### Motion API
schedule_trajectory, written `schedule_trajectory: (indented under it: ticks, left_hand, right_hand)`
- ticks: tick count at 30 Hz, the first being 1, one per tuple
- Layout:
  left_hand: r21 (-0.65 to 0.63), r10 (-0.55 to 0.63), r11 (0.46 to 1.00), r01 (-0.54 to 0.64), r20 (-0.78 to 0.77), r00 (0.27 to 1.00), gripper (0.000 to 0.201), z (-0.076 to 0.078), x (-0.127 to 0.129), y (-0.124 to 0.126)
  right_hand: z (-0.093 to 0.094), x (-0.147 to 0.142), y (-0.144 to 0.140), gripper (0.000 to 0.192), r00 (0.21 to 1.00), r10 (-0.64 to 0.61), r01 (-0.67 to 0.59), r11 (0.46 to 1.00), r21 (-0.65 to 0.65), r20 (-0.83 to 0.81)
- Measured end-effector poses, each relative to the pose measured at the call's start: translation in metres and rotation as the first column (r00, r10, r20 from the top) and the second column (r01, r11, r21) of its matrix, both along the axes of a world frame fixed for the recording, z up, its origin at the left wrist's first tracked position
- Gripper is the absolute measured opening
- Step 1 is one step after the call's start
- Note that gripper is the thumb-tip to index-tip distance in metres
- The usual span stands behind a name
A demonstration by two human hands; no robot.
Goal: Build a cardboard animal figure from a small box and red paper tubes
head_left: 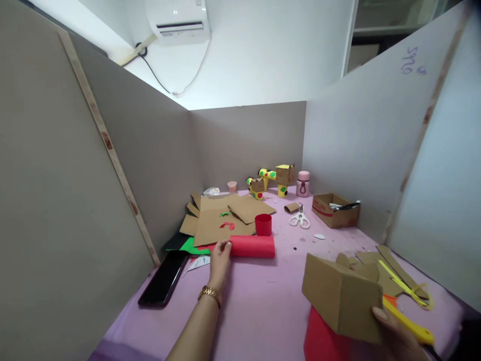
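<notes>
The left hand (220, 260) reaches forward over the pink table (263, 306), fingers pressed together, tips touching the left end of a red paper roll (252, 246) that lies across the middle of the table. The right hand (394, 336), near right, grips a folded cardboard box piece (340, 296) from below; one fingertip shows against its lower right corner, the rest are hidden, so their spread cannot be told.

Judgement: the roll is round and light, so a grasp closing around its end, rather than a push, should keep it from rolling away.

A red cup (263, 224) stands just behind the roll. Flat cardboard sheets (221, 215) lie to the far left, green paper (191, 245) under their near edge. A black phone (164, 277) lies just left of the reaching wrist. White scissors (299, 219) and a small open box (335, 210) sit far right. A yellow knife (408, 321) lies beside the right hand, near enough to snag.
</notes>
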State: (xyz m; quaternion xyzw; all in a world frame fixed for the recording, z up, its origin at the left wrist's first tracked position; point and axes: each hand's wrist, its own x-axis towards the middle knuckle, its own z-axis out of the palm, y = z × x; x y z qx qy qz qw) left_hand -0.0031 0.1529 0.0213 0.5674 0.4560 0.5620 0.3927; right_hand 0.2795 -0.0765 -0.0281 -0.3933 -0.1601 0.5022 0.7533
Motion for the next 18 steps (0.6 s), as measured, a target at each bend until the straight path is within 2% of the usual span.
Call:
schedule_trajectory:
  ticks: [4,7,9,11,14,18]
  left_hand:
    - [0.092,-0.027,0.995,0.032,-0.051,0.998,0.025,0.012,0.005,-0.036]
    - [0.219,0.01,0.975,0.017,-0.122,0.993,0.021,0.019,0.01,-0.071]
    - [0.331,0.031,0.943,0.038,-0.199,0.98,0.014,0.023,0.012,-0.092]
    - [0.449,0.041,0.889,0.087,-0.268,0.963,0.011,0.025,0.014,-0.109]
    - [0.609,0.067,0.775,0.165,-0.34,0.938,0.016,0.024,0.016,-0.125]
    - [0.745,0.133,0.624,0.238,-0.401,0.906,0.019,0.026,0.014,-0.136]
  right_hand:
    - [-0.01,0.007,0.0,0.056,1.0,0.005,-0.005,0.999,-0.041,-0.001]
    - [-0.013,0.01,-0.001,0.05,1.0,0.001,0.0,0.998,-0.068,0.016]
    - [-0.011,0.01,-0.003,0.05,1.0,-0.002,0.003,0.998,-0.067,0.013]
    - [-0.005,0.008,-0.005,0.053,1.0,-0.004,0.003,0.998,-0.056,-0.012]
    - [0.005,0.005,-0.009,0.055,0.997,0.046,-0.048,0.998,-0.031,-0.057]
    - [0.01,0.005,-0.017,0.041,0.987,0.133,-0.136,0.991,-0.018,-0.091]
